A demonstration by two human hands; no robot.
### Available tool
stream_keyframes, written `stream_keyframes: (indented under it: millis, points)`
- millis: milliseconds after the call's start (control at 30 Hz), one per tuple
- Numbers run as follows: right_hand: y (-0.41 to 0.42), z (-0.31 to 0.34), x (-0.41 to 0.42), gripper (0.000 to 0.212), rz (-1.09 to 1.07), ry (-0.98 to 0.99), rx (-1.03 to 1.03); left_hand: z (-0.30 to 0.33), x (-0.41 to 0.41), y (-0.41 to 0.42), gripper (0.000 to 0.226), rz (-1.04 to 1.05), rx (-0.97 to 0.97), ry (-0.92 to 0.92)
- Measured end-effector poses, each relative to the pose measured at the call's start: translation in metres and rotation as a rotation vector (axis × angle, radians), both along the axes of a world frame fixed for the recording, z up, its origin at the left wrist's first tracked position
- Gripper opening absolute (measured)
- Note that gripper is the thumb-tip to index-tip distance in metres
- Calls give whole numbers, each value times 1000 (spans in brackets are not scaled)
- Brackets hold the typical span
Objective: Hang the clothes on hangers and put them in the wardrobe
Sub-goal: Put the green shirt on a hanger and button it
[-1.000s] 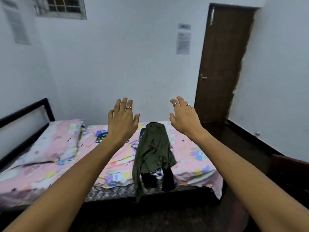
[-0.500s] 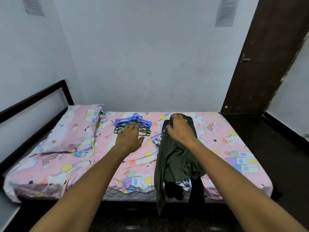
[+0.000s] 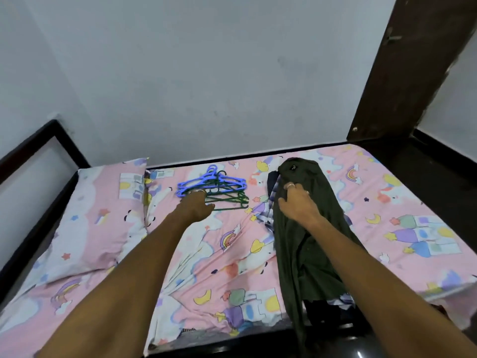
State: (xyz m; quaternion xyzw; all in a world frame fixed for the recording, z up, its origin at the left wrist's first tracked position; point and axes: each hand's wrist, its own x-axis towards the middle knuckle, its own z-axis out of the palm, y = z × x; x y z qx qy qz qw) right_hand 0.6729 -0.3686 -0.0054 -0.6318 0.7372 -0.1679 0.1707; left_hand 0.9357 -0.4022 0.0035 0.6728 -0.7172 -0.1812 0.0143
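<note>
The left hand (image 3: 197, 205) is reaching onto the pile of blue and green hangers (image 3: 215, 188) lying near the bed's (image 3: 402, 228) far edge, fingers over them; whether it is gripping one I cannot tell. The right hand (image 3: 296, 202) is pinching the dark green garment (image 3: 307, 244), which is topping a clothes pile draping over the near edge. A pillow (image 3: 98, 215) is lying at the left end.
</note>
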Motion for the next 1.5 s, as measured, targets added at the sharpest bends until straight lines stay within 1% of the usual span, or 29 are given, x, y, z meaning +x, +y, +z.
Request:
stream_keyframes:
  millis: [233,400,467,533,667,767,867,967,1100,1167,1233,1300,1333,1367,1400,1433,1467,1500]
  points:
    - [-68,-46,-21,44,-184,-76,122,-41,-54,-98,47,-199,156,14]
    - [-120,-76,-76,38,-333,-189,168,-67,-111,-168,45,-272,250,-3]
    - [-137,-88,-101,35,-398,-233,178,-71,-134,-197,43,-286,251,1]
    - [-147,-99,-124,34,-461,-254,186,-77,-156,-221,44,-309,245,-18]
    - [-138,-124,-161,31,-574,-320,207,-94,-196,-238,40,-397,296,-68]
    - [-115,-147,-186,21,-671,-349,219,-115,-225,-234,34,-476,340,-79]
    - [-81,-172,-206,21,-829,-360,229,-156,-251,-225,23,-585,398,-89]
    - [-37,-197,-215,29,-1010,-398,231,-200,-273,-199,23,-644,421,-74]
    - [29,-238,-213,44,-1219,-440,242,-244,-305,-138,24,-742,383,44]
    - [55,-261,-209,46,-1303,-457,236,-267,-318,-104,32,-857,341,70]
    - [72,-281,-209,48,-1332,-472,230,-285,-329,-69,44,-994,281,57]
    - [79,-303,-214,54,-1337,-455,231,-306,-336,-36,62,-1139,256,2]
    - [78,-314,-217,58,-1337,-438,228,-315,-338,-23,72,-1207,281,-3]
    - [74,-324,-221,60,-1331,-411,220,-329,-336,-11,83,-1266,329,-34]
    - [68,-330,-226,62,-1313,-383,216,-342,-333,-2,92,-1324,339,-78]
    - [58,-339,-230,64,-1291,-367,206,-360,-329,1,97,-1390,288,-97]
    - [46,-345,-235,66,-1262,-356,196,-375,-324,2,96,-1440,187,-91]
    - [33,-353,-240,69,-1211,-336,194,-392,-318,-4,87,-1476,113,-56]
